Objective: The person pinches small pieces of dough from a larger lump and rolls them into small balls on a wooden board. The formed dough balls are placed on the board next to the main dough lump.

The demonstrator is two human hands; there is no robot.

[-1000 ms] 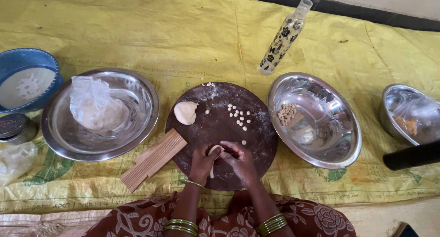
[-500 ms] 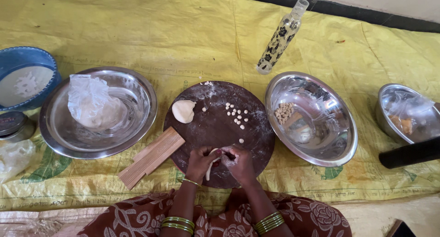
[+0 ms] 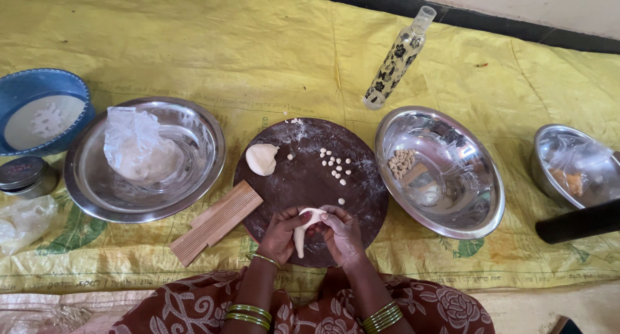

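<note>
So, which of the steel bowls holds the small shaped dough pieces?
The steel bowl just right of the round board; pale pieces lie inside. The left bowl holds a plastic-wrapped lump.

1. Left hand [image 3: 279, 234]: bare, thin gold bangle [image 3: 265, 260] at the wrist.
2. Left forearm: stack of green and gold bangles [image 3: 248, 314] further up.
3. Right hand [image 3: 343, 234]: bare, dusted pale with flour.
4. Right forearm: green and gold bangles [image 3: 382, 317].
5. Dress [image 3: 194, 308]: reddish-brown cloth, cream floral and vine print, over the lap.

Single head-worn view, looking steeply down, moderately near, over round board [image 3: 310, 179], yellow mat [image 3: 258, 50]
</note>
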